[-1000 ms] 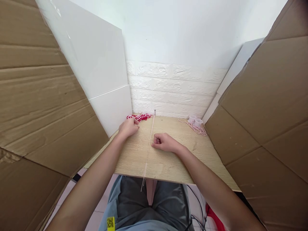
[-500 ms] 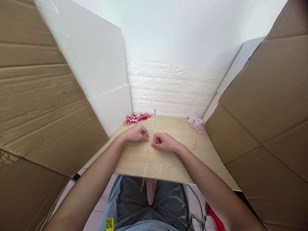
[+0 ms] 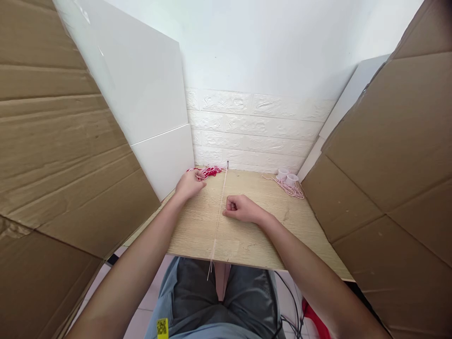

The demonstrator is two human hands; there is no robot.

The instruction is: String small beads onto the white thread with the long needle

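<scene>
A thin pale cord (image 3: 220,207) runs from a small dark nail (image 3: 228,162) at the wall, down over the table and past its front edge, ending in loose strands. Just right of the cord's middle, my right hand (image 3: 242,208) is closed in a pinch, with a fine thread at its fingertips. My left hand (image 3: 190,184) is to the left of the cord, in front of a pile of red and white cords (image 3: 212,171) that it partly covers. Its fingers are curled towards the thumb; a fine thread appears to be in them, though it is hard to see.
Two clear plastic cups (image 3: 291,180) and a bundle of pink-and-white cord (image 3: 290,189) lie at the table's back right. Cardboard panels (image 3: 384,179) flank both sides, and a white brick-patterned wall (image 3: 261,125) closes the back of the wooden table (image 3: 261,245).
My left hand has moved away from the cord, left and towards the back, and now covers part of the red and white pile. My right hand has stayed in place.
</scene>
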